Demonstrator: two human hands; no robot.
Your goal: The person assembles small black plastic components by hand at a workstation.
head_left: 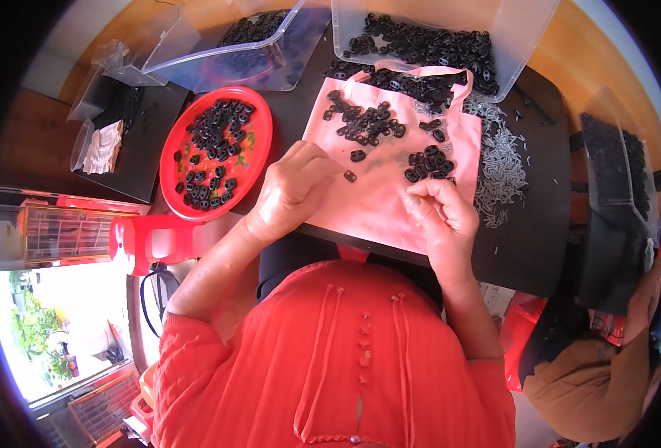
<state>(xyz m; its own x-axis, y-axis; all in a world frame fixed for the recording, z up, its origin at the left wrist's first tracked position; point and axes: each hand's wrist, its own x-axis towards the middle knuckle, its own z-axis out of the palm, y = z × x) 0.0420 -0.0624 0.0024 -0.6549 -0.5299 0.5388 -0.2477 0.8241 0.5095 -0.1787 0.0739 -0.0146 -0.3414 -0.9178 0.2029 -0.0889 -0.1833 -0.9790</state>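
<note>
A pink cloth bag [375, 201] lies flat on the dark table in front of me. Over its left edge is my left hand [293, 183], its fingers drawn together and pointing right; whatever they hold is too small to make out. Just past those fingertips lies a small dark part [350, 177], with a black oval part [358, 156] behind it. My right hand [447, 214] is closed in a pinch over the bag's right side, its contents hidden. Close beyond it sits a cluster of black two-holed parts [429, 163]. A looser pile of black pieces [368, 123] covers the bag's far part.
A red oval tray [172, 183] with many black parts stands at left. Small silvery pins [500, 160] are heaped right of the bag. Clear bins [521, 56] of black parts stand at the back. Another person's brown sleeve [588, 384] is at the lower right.
</note>
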